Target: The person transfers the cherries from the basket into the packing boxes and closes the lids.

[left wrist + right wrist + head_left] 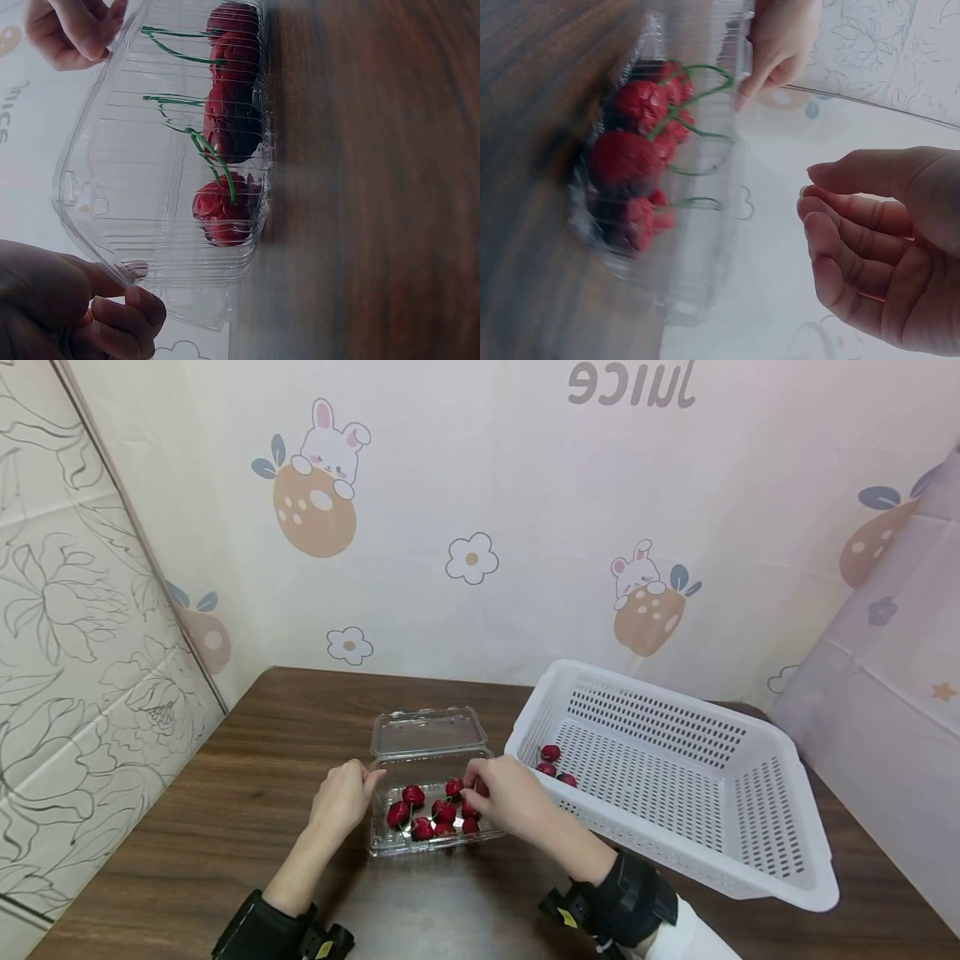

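A clear plastic clamshell box point(427, 767) stands on the table with its lid point(429, 733) folded back. Inside lie several red cherries point(443, 811) with green stems point(180, 54). At the box's left side my left hand point(341, 799) pinches the rim between thumb and curled fingers, as the left wrist view confirms. Over the box's right side hovers my right hand point(513, 797), its fingertips overlapping the cherries in the head view. In the right wrist view that hand's fingers point(832, 281) are loosely bent toward the thumb, with nothing between them.
A white perforated plastic basket point(675, 853) stands right of the box, holding a few cherries point(547, 768) in its left corner. The wooden table point(300, 727) meets a printed curtain point(525, 610) at the back. A floral panel point(90, 635) borders the left.
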`<action>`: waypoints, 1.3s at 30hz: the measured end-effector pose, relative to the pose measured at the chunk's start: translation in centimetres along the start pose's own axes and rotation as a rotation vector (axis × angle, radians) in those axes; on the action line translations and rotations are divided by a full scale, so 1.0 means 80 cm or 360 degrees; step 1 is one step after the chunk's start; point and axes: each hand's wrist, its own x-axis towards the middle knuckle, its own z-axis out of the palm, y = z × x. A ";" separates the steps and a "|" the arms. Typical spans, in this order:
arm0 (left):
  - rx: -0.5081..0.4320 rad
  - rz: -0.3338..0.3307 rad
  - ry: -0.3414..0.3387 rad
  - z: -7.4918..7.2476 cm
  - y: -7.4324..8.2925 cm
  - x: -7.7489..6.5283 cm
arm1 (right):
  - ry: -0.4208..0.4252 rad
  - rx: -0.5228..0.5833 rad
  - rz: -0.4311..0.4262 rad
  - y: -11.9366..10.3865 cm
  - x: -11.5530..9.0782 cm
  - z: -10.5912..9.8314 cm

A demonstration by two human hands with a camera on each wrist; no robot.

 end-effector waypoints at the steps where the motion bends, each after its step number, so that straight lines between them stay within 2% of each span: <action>1: 0.0001 0.0001 0.0000 0.000 0.000 0.000 | 0.0002 -0.0007 0.0002 0.000 -0.001 -0.003; 7: 0.0012 0.0005 0.0002 -0.001 0.000 0.000 | 0.0048 -0.0091 0.0046 0.000 -0.002 -0.020; 12: 0.0012 -0.0003 0.0000 -0.001 0.001 0.001 | 0.0104 -0.0153 0.0153 0.007 0.000 -0.032; 21: 0.0011 -0.0016 0.0002 0.001 0.000 0.002 | 0.0203 -0.0119 0.0314 0.034 0.005 -0.048; 26: 0.0019 -0.0012 0.0004 0.002 0.000 0.003 | 0.0231 -0.0151 0.0456 0.051 0.007 -0.055; 35: 0.0008 -0.0009 0.0000 0.002 0.000 0.001 | 0.0127 -0.0141 0.0723 0.078 0.010 -0.054; 39: 0.0002 -0.0005 0.0005 0.002 -0.001 0.002 | 0.0073 -0.0123 0.0780 0.085 0.012 -0.053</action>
